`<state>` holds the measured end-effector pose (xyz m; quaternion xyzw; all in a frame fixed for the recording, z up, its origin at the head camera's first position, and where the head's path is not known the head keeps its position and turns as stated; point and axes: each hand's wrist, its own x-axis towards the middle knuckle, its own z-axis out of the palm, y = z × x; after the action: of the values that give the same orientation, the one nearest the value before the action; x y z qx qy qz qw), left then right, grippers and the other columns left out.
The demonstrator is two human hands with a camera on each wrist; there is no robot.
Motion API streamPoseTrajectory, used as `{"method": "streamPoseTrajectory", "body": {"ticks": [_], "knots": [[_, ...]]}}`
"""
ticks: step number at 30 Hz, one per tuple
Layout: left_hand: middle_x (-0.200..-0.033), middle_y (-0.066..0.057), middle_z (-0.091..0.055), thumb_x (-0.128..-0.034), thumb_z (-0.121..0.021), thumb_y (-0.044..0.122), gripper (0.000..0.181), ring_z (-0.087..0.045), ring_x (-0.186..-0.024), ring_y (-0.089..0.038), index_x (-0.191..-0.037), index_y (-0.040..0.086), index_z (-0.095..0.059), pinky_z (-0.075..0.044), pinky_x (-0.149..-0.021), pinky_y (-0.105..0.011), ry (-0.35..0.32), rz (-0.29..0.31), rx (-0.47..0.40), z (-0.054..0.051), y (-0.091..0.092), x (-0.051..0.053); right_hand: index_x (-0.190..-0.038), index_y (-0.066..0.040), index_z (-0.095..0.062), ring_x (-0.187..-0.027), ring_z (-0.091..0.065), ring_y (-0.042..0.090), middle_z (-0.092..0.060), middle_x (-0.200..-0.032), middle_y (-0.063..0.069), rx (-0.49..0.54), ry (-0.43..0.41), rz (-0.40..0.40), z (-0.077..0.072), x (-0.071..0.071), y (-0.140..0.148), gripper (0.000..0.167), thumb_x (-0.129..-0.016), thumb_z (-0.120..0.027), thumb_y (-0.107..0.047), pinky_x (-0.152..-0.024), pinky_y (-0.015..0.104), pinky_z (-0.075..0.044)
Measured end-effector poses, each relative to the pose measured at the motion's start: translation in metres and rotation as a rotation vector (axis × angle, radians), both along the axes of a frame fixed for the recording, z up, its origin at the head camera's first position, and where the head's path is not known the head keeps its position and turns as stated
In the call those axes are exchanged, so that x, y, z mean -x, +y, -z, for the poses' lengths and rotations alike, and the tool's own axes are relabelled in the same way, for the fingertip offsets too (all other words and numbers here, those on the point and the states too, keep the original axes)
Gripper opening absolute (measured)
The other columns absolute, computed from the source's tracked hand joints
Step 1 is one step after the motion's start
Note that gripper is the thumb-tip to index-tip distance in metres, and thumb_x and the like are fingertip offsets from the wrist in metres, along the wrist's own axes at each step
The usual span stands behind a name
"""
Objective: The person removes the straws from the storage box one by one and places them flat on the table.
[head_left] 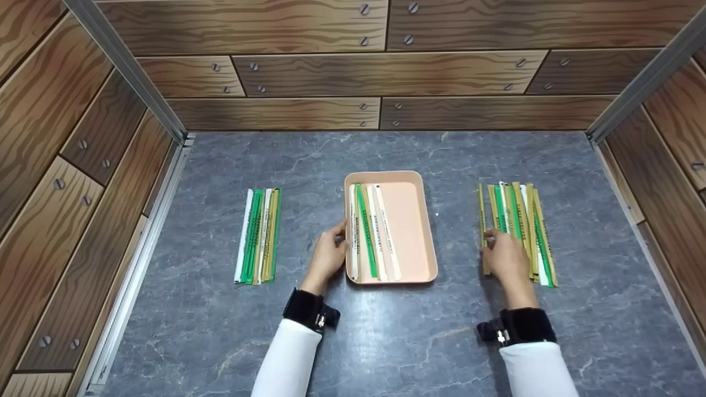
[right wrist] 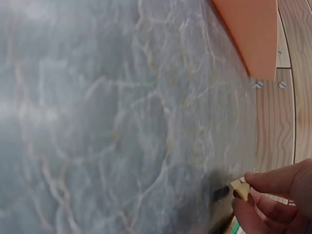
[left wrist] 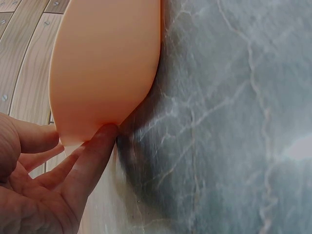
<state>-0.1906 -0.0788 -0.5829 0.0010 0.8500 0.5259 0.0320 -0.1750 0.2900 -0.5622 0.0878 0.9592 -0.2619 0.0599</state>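
Note:
My left hand (head_left: 329, 255) holds the left side of a peach tray (head_left: 411, 231), thumb at the rim and a fingertip against the outer wall (left wrist: 107, 58) in the left wrist view. Inside, along the tray's left half, lie several long slim wrapped sticks (head_left: 377, 231), white, green and gold with printed lettering. My right hand (head_left: 504, 256) pinches a gold wrapped stick (head_left: 481, 207) at the left edge of the right-hand group of sticks (head_left: 515, 204). In the right wrist view the gold stick's end (right wrist: 240, 188) shows between thumb and fingers.
Another group of wrapped sticks (head_left: 258, 237), white, green and gold, lies left of the tray. The grey marbled tabletop (head_left: 397, 342) is bounded by wood-patterned walls (head_left: 353, 74) at the back and both sides, with metal rails (head_left: 138, 264) along the edges.

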Motion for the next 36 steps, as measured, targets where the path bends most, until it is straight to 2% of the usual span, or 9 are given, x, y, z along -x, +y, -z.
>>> {"method": "streamPoseTrajectory", "body": {"ticks": [13, 18, 21, 26, 30, 33, 36], "knots": [[-0.116, -0.019, -0.066, -0.0878, -0.058, -0.008, 0.054, -0.064, -0.106, -0.027, -0.141, 0.001, -0.051, -0.049, -0.095, -0.038, -0.002, -0.004, 0.012, -0.001, 0.001, 0.0, -0.126, -0.004, -0.065, -0.083, -0.065, 0.044, -0.065, -0.113, 0.026, -0.11, 0.028, 0.099, 0.001, -0.002, 0.005, 0.033, -0.094, -0.056, -0.01, -0.05, 0.05, -0.049], [-0.117, -0.019, -0.066, -0.0876, -0.057, -0.009, 0.054, -0.065, -0.104, -0.027, -0.141, 0.001, -0.051, -0.051, -0.092, -0.037, -0.003, -0.003, 0.001, -0.001, 0.001, 0.0, -0.121, -0.005, -0.067, -0.085, -0.064, 0.047, -0.065, -0.113, 0.027, -0.144, 0.028, 0.121, -0.001, -0.003, 0.004, 0.031, -0.092, -0.058, -0.009, -0.052, 0.052, -0.049], [-0.117, -0.02, -0.066, -0.0877, -0.058, -0.009, 0.054, -0.065, -0.103, -0.027, -0.14, 0.0, -0.052, -0.052, -0.09, -0.037, 0.001, -0.003, -0.003, -0.001, 0.001, 0.0, -0.118, -0.004, -0.068, -0.082, -0.064, 0.047, -0.066, -0.109, 0.028, -0.143, 0.065, 0.109, -0.003, -0.003, -0.001, 0.03, -0.09, -0.057, -0.007, -0.051, 0.051, -0.048], [-0.118, -0.021, -0.065, -0.0878, -0.058, -0.008, 0.054, -0.066, -0.102, -0.027, -0.14, 0.0, -0.052, -0.053, -0.089, -0.036, -0.003, -0.005, -0.007, -0.001, 0.0, -0.001, -0.11, 0.001, -0.07, -0.071, -0.063, 0.036, -0.067, -0.09, 0.021, -0.082, 0.218, 0.008, -0.006, -0.002, -0.024, 0.026, -0.088, -0.057, -0.003, -0.05, 0.046, -0.048], [-0.118, -0.021, -0.065, -0.088, -0.058, -0.008, 0.053, -0.067, -0.097, -0.026, -0.14, 0.0, -0.052, -0.055, -0.084, -0.035, -0.002, -0.001, -0.005, -0.001, 0.0, 0.0, -0.104, 0.002, -0.071, -0.076, -0.064, 0.033, -0.068, -0.088, 0.018, -0.029, 0.351, -0.11, -0.01, -0.001, -0.054, 0.022, -0.084, -0.062, 0.0, -0.062, 0.047, -0.053], [-0.117, -0.022, -0.065, -0.0879, -0.058, -0.008, 0.053, -0.068, -0.096, -0.026, -0.14, 0.0, -0.052, -0.055, -0.083, -0.034, 0.0, 0.0, -0.008, 0.0, 0.0, 0.0, -0.102, 0.002, -0.072, -0.079, -0.065, 0.032, -0.069, -0.091, 0.018, 0.016, 0.409, -0.208, -0.012, -0.001, -0.081, 0.02, -0.083, -0.066, 0.001, -0.069, 0.046, -0.054], [-0.116, -0.023, -0.065, -0.0874, -0.058, -0.009, 0.053, -0.068, -0.096, -0.028, -0.14, -0.001, -0.052, -0.055, -0.084, -0.034, 0.011, 0.004, -0.018, 0.001, 0.0, 0.0, -0.103, 0.001, -0.071, -0.081, -0.066, 0.029, -0.068, -0.093, 0.015, 0.075, 0.396, -0.303, -0.012, -0.003, -0.105, 0.02, -0.083, -0.068, 0.002, -0.071, 0.043, -0.056]]}}
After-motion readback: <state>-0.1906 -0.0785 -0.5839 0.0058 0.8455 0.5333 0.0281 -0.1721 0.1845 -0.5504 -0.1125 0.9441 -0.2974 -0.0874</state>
